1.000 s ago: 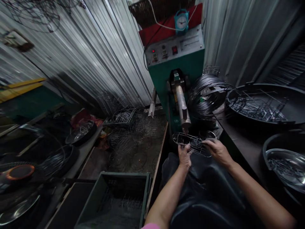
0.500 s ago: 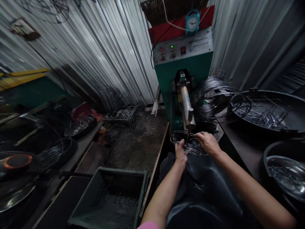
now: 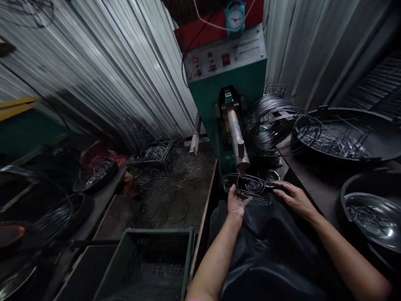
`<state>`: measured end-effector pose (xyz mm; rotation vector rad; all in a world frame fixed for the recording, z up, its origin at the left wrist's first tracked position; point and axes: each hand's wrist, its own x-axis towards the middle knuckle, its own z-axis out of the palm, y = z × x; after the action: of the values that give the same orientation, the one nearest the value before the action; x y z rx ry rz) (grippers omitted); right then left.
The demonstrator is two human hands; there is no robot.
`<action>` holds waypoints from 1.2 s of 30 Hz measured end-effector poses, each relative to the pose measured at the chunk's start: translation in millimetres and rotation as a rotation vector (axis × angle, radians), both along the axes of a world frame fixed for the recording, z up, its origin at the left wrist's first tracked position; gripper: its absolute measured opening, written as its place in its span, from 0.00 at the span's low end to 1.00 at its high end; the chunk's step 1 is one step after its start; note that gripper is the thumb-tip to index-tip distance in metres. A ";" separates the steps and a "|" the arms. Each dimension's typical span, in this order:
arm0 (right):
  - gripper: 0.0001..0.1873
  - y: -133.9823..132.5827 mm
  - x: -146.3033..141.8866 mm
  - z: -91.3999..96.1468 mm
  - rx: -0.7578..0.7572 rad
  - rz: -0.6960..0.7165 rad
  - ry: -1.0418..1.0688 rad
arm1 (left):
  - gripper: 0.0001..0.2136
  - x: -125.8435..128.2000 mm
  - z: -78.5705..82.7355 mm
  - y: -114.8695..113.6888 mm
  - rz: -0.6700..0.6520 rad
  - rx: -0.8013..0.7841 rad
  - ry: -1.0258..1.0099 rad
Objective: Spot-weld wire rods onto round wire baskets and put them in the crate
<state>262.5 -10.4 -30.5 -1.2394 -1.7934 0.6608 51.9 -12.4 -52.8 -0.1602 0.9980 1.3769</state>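
My left hand is closed on the near left side of a wire rack, a thin metal frame with parallel bars and a rounded outline. The rack lies just below the tip of the welding machine's metal arm. To the right of the rack is my right hand, its fingers stretched out and slightly apart near the rack's right end. I see nothing held in it. A small round dish sits beyond those fingers. Dark sheeting covers the area beneath my forearms.
The green machine stands ahead, with a wire coil beside it. On the right are a large black pan of metal pieces and a steel bowl. A green crate is at lower left; wire parts litter the floor.
My right hand has let go of the rack and moved right. My left hand keeps its hold. The machine's green light has gone out, and the view has shifted slightly.
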 end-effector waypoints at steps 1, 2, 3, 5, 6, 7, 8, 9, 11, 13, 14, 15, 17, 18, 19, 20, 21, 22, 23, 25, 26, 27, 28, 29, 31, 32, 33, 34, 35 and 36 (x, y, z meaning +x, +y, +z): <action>0.19 0.2 -2.5 0.7 0.023 0.001 -0.013 | 0.15 -0.8 -0.3 -0.3 0.008 -0.009 -0.002; 0.20 0.2 -5.3 1.1 0.057 -0.009 -0.027 | 0.16 -1.6 -0.8 -0.7 0.013 -0.013 0.000; 0.20 -0.2 -8.0 0.9 0.100 -0.028 -0.042 | 0.16 -2.3 -1.2 -1.2 0.020 -0.006 0.013; 0.19 -1.7 -13.4 -1.2 0.188 -0.066 -0.064 | 0.17 -3.5 -2.0 -3.0 0.042 0.040 0.076; 0.17 -2.8 -15.9 -2.8 0.222 -0.079 -0.067 | 0.17 -4.0 -2.2 -4.2 0.056 0.069 0.119; 0.16 -4.0 -18.6 -4.6 0.251 -0.090 -0.066 | 0.17 -4.5 -2.2 -5.5 0.069 0.097 0.157; 0.14 -5.2 -21.4 -6.1 0.273 -0.099 -0.065 | 0.17 -5.0 -2.1 -6.9 0.080 0.119 0.188; 0.13 -6.3 -24.4 -7.1 0.290 -0.110 -0.065 | 0.17 -5.5 -1.9 -8.3 0.086 0.135 0.210; 0.12 -7.8 -30.8 -6.8 0.312 -0.132 -0.077 | 0.18 -6.3 -1.2 -11.0 0.085 0.159 0.233; 0.12 -8.1 -37.2 -3.5 0.336 -0.138 -0.108 | 0.18 -6.8 -0.6 -13.5 0.080 0.167 0.245; 0.12 -7.9 -40.3 -1.2 0.351 -0.131 -0.130 | 0.18 -7.0 -0.4 -14.6 0.076 0.167 0.248; 0.12 -7.4 -43.1 1.2 0.368 -0.120 -0.159 | 0.19 -7.0 -0.4 -15.6 0.073 0.167 0.250; 0.13 -6.3 -48.0 5.4 0.408 -0.098 -0.242 | 0.19 -7.2 -0.8 -17.5 0.072 0.167 0.254; 0.14 -6.0 -50.1 6.9 0.427 -0.092 -0.294 | 0.19 -7.4 -1.2 -18.5 0.073 0.170 0.259; 0.14 -5.9 -52.1 7.9 0.442 -0.087 -0.346 | 0.19 -7.8 -1.7 -19.6 0.074 0.174 0.265; 0.14 -6.1 -53.9 8.5 0.452 -0.083 -0.394 | 0.19 -8.3 -2.3 -20.7 0.076 0.177 0.274; 0.15 -6.6 -55.5 8.6 0.454 -0.077 -0.435 | 0.19 -9.0 -2.7 -21.8 0.075 0.181 0.285; 0.14 -7.5 -56.9 8.5 0.451 -0.071 -0.464 | 0.18 -9.9 -2.9 -23.0 0.075 0.187 0.298; 0.14 -8.6 -58.1 8.1 0.440 -0.063 -0.480 | 0.18 -11.1 -2.8 -24.2 0.077 0.196 0.313; 0.13 -11.1 -59.8 6.8 0.400 -0.042 -0.475 | 0.18 -14.3 -0.5 -26.5 0.088 0.218 0.353; 0.13 -12.2 -60.4 6.3 0.375 -0.028 -0.460 | 0.19 -16.3 1.8 -27.5 0.097 0.230 0.378; 0.13 -13.3 -60.8 5.9 0.346 -0.011 -0.441 | 0.19 -18.6 5.0 -28.4 0.108 0.240 0.406; 0.12 -14.1 -61.1 6.0 0.316 0.008 -0.420 | 0.19 -21.0 9.0 -29.3 0.118 0.250 0.435; 0.12 -14.7 -61.3 6.6 0.286 0.026 -0.398 | 0.20 -23.4 13.7 -30.2 0.123 0.255 0.464; 0.11 -15.6 -61.9 10.2 0.230 0.053 -0.340 | 0.21 -27.9 24.6 -32.3 0.118 0.259 0.516; 0.11 -16.2 -62.6 13.2 0.202 0.066 -0.300 | 0.21 -29.7 30.3 -33.4 0.105 0.255 0.538; 0.10 -17.0 -63.7 16.9 0.174 0.079 -0.254 | 0.21 -31.1 35.8 -34.7 0.087 0.245 0.557; 0.10 -18.2 -65.3 21.1 0.147 0.087 -0.211 | 0.21 -32.1 41.0 -36.0 0.069 0.232 0.571; 0.10 -19.7 -67.4 25.4 0.125 0.086 -0.178 | 0.21 -32.5 45.5 -37.4 0.055 0.218 0.577; 0.10 -21.5 -70.0 29.4 0.108 0.072 -0.165 | 0.21 -32.4 49.2 -38.7 0.048 0.203 0.575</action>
<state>192.6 -31.9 -1.1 -1.1907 -1.9905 0.5067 19.5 -51.1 -3.6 0.3878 1.3181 1.5979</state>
